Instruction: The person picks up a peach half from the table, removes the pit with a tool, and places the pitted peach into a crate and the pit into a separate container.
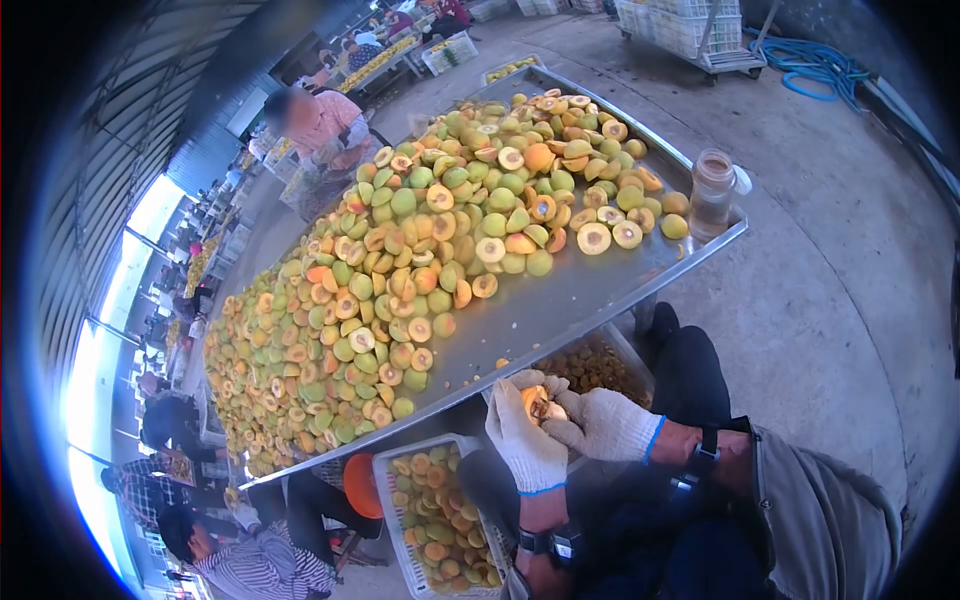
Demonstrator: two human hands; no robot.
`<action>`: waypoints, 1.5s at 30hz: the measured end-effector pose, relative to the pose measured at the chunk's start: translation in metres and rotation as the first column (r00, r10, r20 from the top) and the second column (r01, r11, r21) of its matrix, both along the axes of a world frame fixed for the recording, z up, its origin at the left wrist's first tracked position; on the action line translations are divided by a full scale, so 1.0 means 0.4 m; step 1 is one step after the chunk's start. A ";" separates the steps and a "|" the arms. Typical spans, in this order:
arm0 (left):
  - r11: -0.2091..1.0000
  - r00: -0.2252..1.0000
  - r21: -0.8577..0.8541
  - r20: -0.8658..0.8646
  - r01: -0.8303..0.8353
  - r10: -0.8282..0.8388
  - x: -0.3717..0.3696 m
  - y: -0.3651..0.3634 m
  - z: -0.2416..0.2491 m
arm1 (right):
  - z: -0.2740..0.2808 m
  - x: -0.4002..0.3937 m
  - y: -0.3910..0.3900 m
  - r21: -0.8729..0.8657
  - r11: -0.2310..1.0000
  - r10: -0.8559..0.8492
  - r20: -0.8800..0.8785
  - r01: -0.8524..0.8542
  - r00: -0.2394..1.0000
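Note:
Both hands wear white knitted gloves with blue cuffs and meet just off the near edge of the metal table (490, 350). My left hand (524, 440) is closed around a peach half (535, 400), its orange flesh facing up. From the right, my right hand (608, 424) presses its curled fingers against the same fruit; whether it also grips a small tool is hidden. Below and beyond the hands, a bin of brown pits (590, 365) sits under the table edge. A large heap of halved peaches (400, 250) covers much of the tabletop.
A white crate of peach halves (440, 520) stands left of my legs, beside an orange bucket (362, 486). A clear bottle (712, 195) stands on the table's right corner. Co-workers sit across the table and at lower left. A cart (690, 35) and blue hose (810, 70) are behind.

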State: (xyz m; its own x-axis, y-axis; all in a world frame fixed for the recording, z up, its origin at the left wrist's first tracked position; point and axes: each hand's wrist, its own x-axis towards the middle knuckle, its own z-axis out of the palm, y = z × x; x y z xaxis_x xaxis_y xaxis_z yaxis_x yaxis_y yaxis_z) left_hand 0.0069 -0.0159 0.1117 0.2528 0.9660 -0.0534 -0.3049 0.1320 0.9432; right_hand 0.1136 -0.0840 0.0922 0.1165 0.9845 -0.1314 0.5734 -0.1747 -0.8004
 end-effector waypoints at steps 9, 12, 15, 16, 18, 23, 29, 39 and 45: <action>0.999 1.000 0.051 -0.007 0.000 0.000 -0.013 -0.005 -0.003 | -0.002 -0.005 -0.002 0.130 0.992 0.007 -0.009 -0.005 1.000; 0.992 0.992 0.001 -0.033 -0.122 0.122 -0.007 -0.026 0.035 | -0.001 0.006 0.011 0.177 0.982 0.053 0.040 -0.059 0.998; 0.994 0.993 0.067 -0.072 -0.085 0.090 -0.022 -0.021 0.051 | -0.010 0.011 0.025 0.198 0.974 0.094 0.068 -0.106 0.993; 0.994 0.990 0.047 -0.094 -0.097 0.101 -0.026 -0.020 0.045 | -0.008 0.005 0.022 0.202 0.974 0.088 0.067 -0.100 0.994; 0.994 0.988 0.032 -0.108 -0.108 0.111 -0.029 -0.014 0.034 | 0.013 -0.015 0.007 0.121 0.991 0.075 -0.223 -0.049 0.972; 0.993 0.994 0.048 -0.027 -0.105 0.106 -0.038 0.000 0.020 | 0.040 -0.037 -0.003 0.004 0.998 0.058 -0.243 -0.059 0.968; 0.982 0.979 0.003 -0.076 -0.190 0.189 -0.020 -0.004 0.025 | 0.043 -0.012 0.011 0.045 0.997 0.062 0.157 -0.070 0.986; 0.991 0.982 0.033 -0.137 -0.129 0.133 -0.041 -0.006 0.014 | 0.018 0.011 0.006 0.102 0.988 0.101 0.133 -0.115 0.986; 0.993 0.990 0.094 -0.119 -0.068 0.079 -0.036 -0.010 -0.001 | -0.028 -0.019 -0.011 0.097 0.994 0.055 -0.041 -0.051 0.998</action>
State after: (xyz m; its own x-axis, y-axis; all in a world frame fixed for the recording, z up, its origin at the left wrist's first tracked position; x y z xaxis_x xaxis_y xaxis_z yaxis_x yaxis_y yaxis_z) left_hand -0.0073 -0.0200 0.1112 0.1780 0.9840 0.0082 -0.1921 0.0265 0.9810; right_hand 0.1062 -0.0883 0.0810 0.0598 0.9974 -0.0399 0.5437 -0.0661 -0.8367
